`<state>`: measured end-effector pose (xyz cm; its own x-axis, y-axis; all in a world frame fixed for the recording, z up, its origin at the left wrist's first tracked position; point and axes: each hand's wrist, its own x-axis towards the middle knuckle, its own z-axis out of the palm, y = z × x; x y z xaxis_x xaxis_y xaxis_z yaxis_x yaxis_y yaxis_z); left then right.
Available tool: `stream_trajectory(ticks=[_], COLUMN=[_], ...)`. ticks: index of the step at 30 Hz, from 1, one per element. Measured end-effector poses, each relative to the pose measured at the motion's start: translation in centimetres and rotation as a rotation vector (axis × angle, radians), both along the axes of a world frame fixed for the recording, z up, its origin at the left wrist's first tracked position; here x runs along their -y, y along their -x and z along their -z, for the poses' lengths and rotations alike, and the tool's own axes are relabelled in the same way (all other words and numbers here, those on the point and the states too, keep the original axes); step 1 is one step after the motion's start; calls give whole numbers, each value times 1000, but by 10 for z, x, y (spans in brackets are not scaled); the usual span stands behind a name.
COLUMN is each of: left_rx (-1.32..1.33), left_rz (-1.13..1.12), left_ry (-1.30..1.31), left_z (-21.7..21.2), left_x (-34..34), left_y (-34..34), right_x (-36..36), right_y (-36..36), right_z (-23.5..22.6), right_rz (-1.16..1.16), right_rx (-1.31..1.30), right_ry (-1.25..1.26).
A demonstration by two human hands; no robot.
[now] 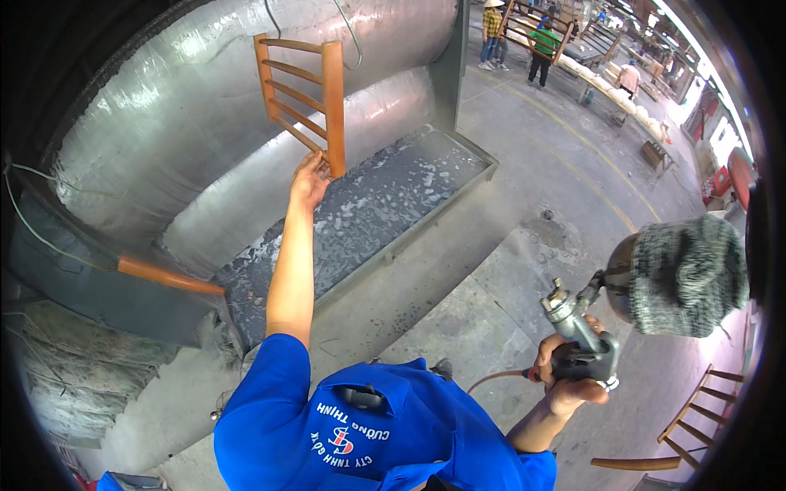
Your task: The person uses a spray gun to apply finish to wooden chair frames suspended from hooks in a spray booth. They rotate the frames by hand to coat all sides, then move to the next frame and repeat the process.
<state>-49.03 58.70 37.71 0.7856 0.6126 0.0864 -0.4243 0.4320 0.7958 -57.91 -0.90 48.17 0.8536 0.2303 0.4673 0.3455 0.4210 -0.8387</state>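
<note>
My left hand is stretched forward, its fingers closed on the lower end of a slatted wooden frame. Orange-brown in colour, the frame has two uprights joined by several slats and hangs upright below a wire hook. Out to the right, my right hand is wrapped round the handle of a spray gun. A cup covered in grey knitted cloth is attached to the gun, and a thin hose runs from its handle.
Behind the frame curves a shiny metal booth wall, above a trough of dark, foam-flecked liquid. A single wooden piece hangs at left. Another slatted frame is at lower right. People stand by racks far off.
</note>
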Motion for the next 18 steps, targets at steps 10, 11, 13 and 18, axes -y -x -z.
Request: stream_trajectory(ticks=[10, 11, 13, 18], left_rx=[19, 19, 25, 23], left_rz=[-79, -97, -116, -144], left_ry=[13, 19, 19, -3], left_z=[13, 13, 12, 10], left_x=[-5, -5, -3, 3], left_y=[-11, -12, -15, -21], right_x=[-25, -30, -37, -29], right_y=[-2, -4, -6, -3], right_z=[-20, -24, -27, -12], right_rz=[87, 103, 127, 145], right_rx=[-17, -5, -7, -25], right_ry=[64, 60, 19, 205])
